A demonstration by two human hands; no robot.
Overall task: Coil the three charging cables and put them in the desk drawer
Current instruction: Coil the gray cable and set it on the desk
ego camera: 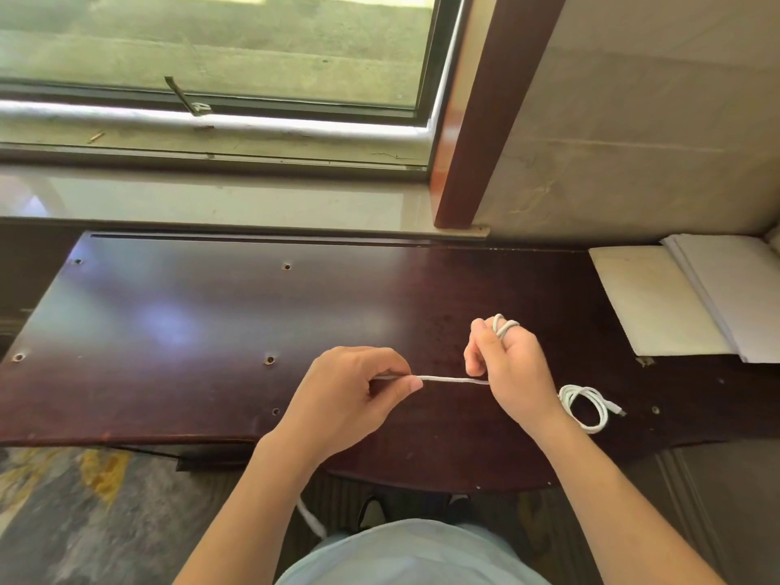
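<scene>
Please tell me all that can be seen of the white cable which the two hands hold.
The cable is thin, white and looks rubbery or braided. A short straight stretch runs taut between the left hand, which pinches it, and the right hand. Further loops wrap around the raised right fingers. It hangs above the dark desk without touching it. Its plugs are not visible.

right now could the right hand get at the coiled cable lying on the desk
Probably not yet: the coiled cable lies on the desk just beside the right hand, unobstructed, but its fingers are wrapped in the white cable.
</scene>
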